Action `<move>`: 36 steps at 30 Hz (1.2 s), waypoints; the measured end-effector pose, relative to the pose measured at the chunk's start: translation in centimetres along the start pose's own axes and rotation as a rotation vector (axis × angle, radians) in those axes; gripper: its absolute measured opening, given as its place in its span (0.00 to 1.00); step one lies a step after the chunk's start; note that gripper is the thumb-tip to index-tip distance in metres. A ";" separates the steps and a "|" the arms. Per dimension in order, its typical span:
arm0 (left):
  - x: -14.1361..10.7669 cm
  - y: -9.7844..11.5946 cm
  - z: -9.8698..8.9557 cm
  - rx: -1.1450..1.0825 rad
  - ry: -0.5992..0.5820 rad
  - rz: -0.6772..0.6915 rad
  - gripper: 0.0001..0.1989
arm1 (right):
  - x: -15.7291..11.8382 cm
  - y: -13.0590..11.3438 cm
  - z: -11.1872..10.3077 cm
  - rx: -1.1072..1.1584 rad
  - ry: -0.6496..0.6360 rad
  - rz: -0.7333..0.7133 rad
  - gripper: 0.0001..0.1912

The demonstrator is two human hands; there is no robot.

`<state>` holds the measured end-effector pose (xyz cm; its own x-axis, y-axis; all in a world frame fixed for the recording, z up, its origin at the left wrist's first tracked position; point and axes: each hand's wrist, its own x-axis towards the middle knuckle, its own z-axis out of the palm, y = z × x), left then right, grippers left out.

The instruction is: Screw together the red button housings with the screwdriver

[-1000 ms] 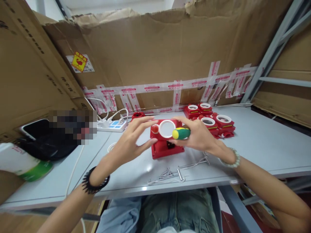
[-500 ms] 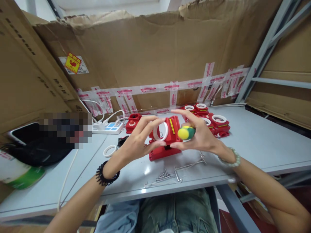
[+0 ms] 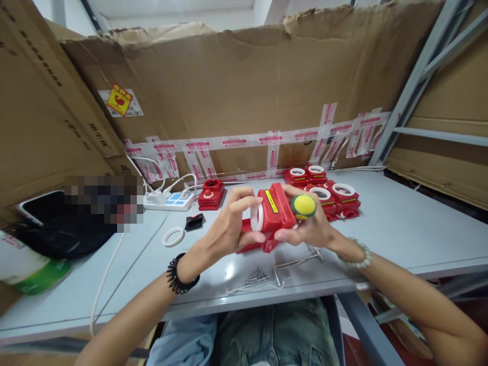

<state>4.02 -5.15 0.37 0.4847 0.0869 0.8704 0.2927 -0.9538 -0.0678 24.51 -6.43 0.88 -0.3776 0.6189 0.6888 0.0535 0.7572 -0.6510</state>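
Over the middle of the table, my left hand (image 3: 227, 223) pinches a white ring (image 3: 256, 217) between thumb and fingers, at the left face of a red housing (image 3: 280, 222) with a yellow label. My right hand (image 3: 314, 223) grips that housing from the other side. A screwdriver (image 3: 304, 206) with a yellow and green handle is also tucked in my right hand, its shaft hidden. Beneath lies another red part (image 3: 248, 248), mostly covered. Closer to me are several loose screws (image 3: 259, 275) and metal hex keys (image 3: 299, 262).
Several red housings with white rings (image 3: 343, 195) stand at the back right. Another red unit (image 3: 211, 194) is by the power strip (image 3: 171, 201). A loose white ring (image 3: 173, 237) and a small black part (image 3: 194, 221) lie to the left. Cardboard (image 3: 236, 81) walls the back.
The red housing has been turned and tilted, and the white ring now appears more edge-on. Both hands moved slightly right, and the screwdriver's handle shifted right with my right hand.
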 end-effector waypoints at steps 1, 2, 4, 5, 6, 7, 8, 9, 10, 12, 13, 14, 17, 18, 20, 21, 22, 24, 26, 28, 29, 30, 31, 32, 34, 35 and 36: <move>-0.2 -0.1 0.3 -0.019 0.013 -0.015 0.25 | 0.0 -0.1 0.2 0.016 0.007 -0.006 0.25; -0.4 -0.2 0.5 -0.035 0.030 -0.022 0.25 | -0.1 -0.2 0.5 0.037 0.013 -0.014 0.26; -0.8 -0.5 1.0 -0.064 0.070 -0.036 0.26 | -0.1 -0.5 1.0 0.063 0.022 -0.027 0.27; -1.1 -0.7 1.2 -0.082 0.092 -0.044 0.26 | -0.1 -0.7 1.3 0.056 0.034 -0.041 0.28; -1.3 -0.8 1.5 -0.107 0.114 -0.055 0.26 | -0.1 -0.8 1.4 0.024 0.056 -0.063 0.29; -1.6 -0.9 1.6 -0.137 0.133 -0.070 0.26 | -0.2 -1.0 1.5 -0.034 0.083 -0.094 0.31; -1.7 -0.9 1.8 -0.168 0.148 -0.092 0.26 | -0.2 -1.2 1.6 -0.113 0.103 -0.134 0.34; -1.9 -0.8 1.9 -0.200 0.161 -0.119 0.25 | -0.2 -1.3 1.5 -0.206 0.111 -0.185 0.36; -1.9 -0.6 2.0 -0.229 0.174 -0.152 0.25 | -0.2 -1.3 1.4 -0.300 0.107 -0.245 0.38; -1.7 0.1 1.9 -0.289 0.187 -0.252 0.24 | -0.2 -1.3 1.0 -0.474 0.072 -0.393 0.34; -1.5 0.6 1.8 -0.324 0.188 -0.317 0.23 | -0.2 -1.2 0.8 -0.547 0.055 -0.477 0.30; -1.3 1.0 1.6 -0.361 0.178 -0.397 0.22 | -0.1 -1.1 0.7 -0.620 0.041 -0.560 0.25; -0.6 1.6 0.5 -0.465 0.082 -0.704 0.20 | 0.0 -0.8 0.6 -0.874 -0.010 -0.747 0.19; -0.5 1.5 0.1 -0.491 0.037 -0.796 0.19 | 0.0 -0.7 0.6 -0.949 -0.033 -0.780 0.19; -0.5 1.0 -0.6 -0.544 -0.058 -0.936 0.20 | 0.0 -0.4 0.6 -1.055 -0.071 -0.809 0.20; -0.6 0.7 -0.8 -0.577 -0.101 -0.994 0.21 | -0.1 -0.3 0.6 -1.077 -0.078 -0.814 0.20; -0.7 0.4 -1.1 -0.614 -0.150 -1.053 0.23 | -0.1 -0.2 0.6 -1.085 -0.081 -0.813 0.21; -0.9 0.1 -1.5 -0.687 -0.247 -1.153 0.26 | -0.2 0.1 0.5 -1.084 -0.069 -0.804 0.21; -0.7 0.2 -1.8 -0.686 -0.302 -1.178 0.29 | -0.2 0.2 0.3 -1.058 -0.047 -0.782 0.20; -0.4 0.6 -2.2 -0.595 -0.293 -1.118 0.32 | -0.2 0.4 0.2 -1.020 -0.031 -0.751 0.20; -0.2 0.8 -2.4 -0.546 -0.283 -1.077 0.34 | -0.2 0.4 0.2 -1.005 -0.027 -0.735 0.20; -0.1 1.0 -2.6 -0.512 -0.286 -1.041 0.36 | -0.2 0.5 0.1 -0.996 -0.026 -0.718 0.20; 0.0 1.1 -2.7 -0.492 -0.294 -1.010 0.37 | -0.2 0.6 0.0 -0.990 -0.026 -0.702 0.21; 0.0 1.2 -2.8 -0.477 -0.289 -0.977 0.38 | -0.1 0.7 0.0 -0.980 -0.029 -0.684 0.21; -0.2 1.3 -3.0 -0.419 -0.197 -0.873 0.35 | -0.1 1.0 -0.2 -0.929 -0.034 -0.639 0.22; -0.3 1.2 -3.1 -0.376 -0.123 -0.792 0.30 | -0.1 1.1 -0.2 -0.886 -0.029 -0.620 0.22; -0.5 1.2 -3.2 -0.332 -0.055 -0.695 0.21 | -0.1 1.2 -0.3 -0.839 -0.022 -0.600 0.22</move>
<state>1.54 -7.22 1.44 0.3228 0.7037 0.6330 0.2865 -0.7100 0.6433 24.85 -5.50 0.09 -0.5712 0.0937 0.8155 0.4754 0.8477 0.2355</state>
